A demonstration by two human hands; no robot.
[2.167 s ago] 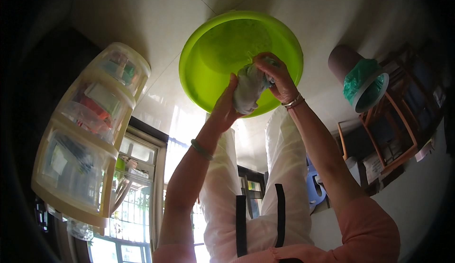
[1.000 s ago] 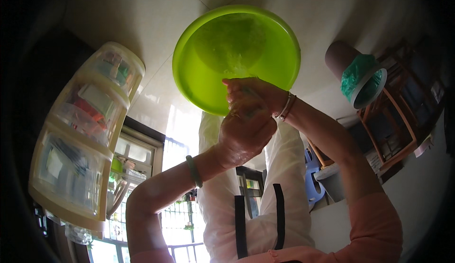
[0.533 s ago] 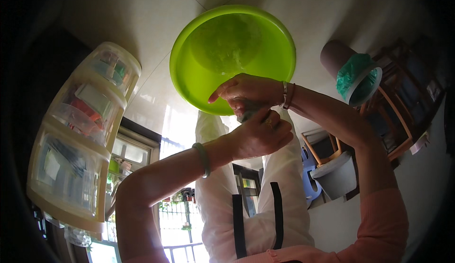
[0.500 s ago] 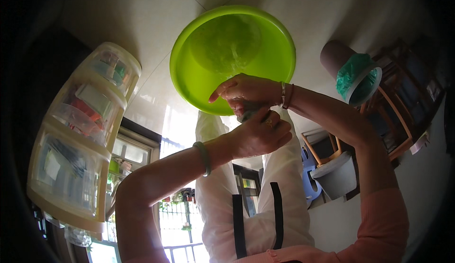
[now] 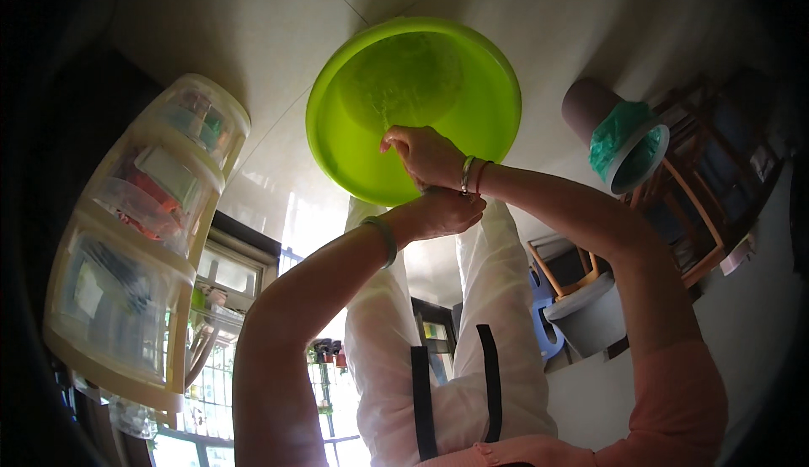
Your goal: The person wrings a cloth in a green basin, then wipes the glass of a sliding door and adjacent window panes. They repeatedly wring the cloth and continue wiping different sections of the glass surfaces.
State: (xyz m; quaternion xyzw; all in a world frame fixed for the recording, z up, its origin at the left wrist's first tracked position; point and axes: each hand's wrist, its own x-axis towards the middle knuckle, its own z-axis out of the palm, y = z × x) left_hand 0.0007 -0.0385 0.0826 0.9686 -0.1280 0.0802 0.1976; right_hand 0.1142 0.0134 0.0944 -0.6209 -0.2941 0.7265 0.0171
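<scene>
Over the near rim of a bright green basin point(image 5: 497, 143) with water in it, my two hands meet. My right hand point(image 5: 428, 157) is above, its fingers loosely bent and apart, with nothing visible in them; the palm is hidden. A silver bracelet point(image 5: 466, 174) and a thin red cord circle its wrist. Just beneath that wrist, my left hand point(image 5: 445, 213) is closed, knuckles toward me, pressed against the underside of the right hand. A small dark edge shows at its fingers, but what it grips is hidden. On the left wrist is a pale green bangle point(image 5: 383, 241).
A cream drawer unit point(image 5: 181, 273) with see-through drawers stands to the left. At the right are a bin point(image 5: 594, 113) lined with a green bag, wooden chairs point(image 5: 695, 206) and a grey stool point(image 5: 590, 315). My legs in white trousers point(image 5: 497, 298) reach toward the basin.
My left hand has moved up, under the right wrist. The right hand's fingers have curled and shifted slightly left. The dark wet thing seen between the hands is now mostly hidden.
</scene>
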